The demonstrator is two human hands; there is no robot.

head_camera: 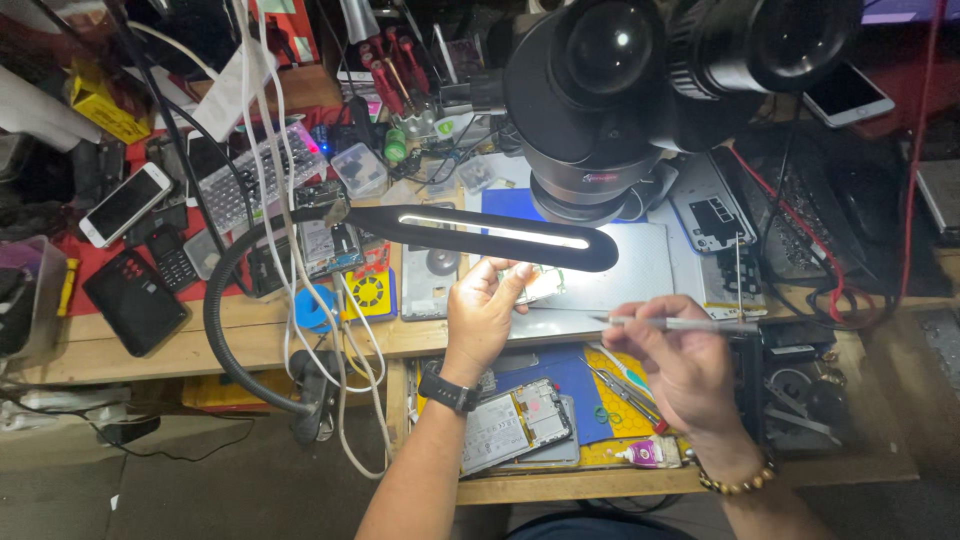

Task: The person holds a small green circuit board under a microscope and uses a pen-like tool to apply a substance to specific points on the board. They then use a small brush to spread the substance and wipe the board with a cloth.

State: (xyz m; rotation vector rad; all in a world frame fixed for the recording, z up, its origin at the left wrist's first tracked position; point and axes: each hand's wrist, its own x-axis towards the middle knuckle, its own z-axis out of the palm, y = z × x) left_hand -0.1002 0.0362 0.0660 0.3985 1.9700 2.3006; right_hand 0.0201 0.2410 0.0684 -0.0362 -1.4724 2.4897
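My left hand [482, 312] holds a small pale circuit part [535, 283] up under the lit bar of a black gooseneck lamp [500, 236]; the lamp hides the part's upper side. A black watch sits on that wrist. My right hand [682, 362] grips a slim silver tool [690, 324] like a pen, its thin tip pointing left toward the part. The two hands are a short gap apart over a grey metal plate [640, 270].
A black microscope head [640, 90] hangs over the bench. An opened phone [515, 425], tweezers [622, 385] and a glue tube [645, 456] lie on a blue and yellow mat below my hands. Phones [125, 203], a keyboard [255, 180], white cables and red wires crowd the wooden bench.
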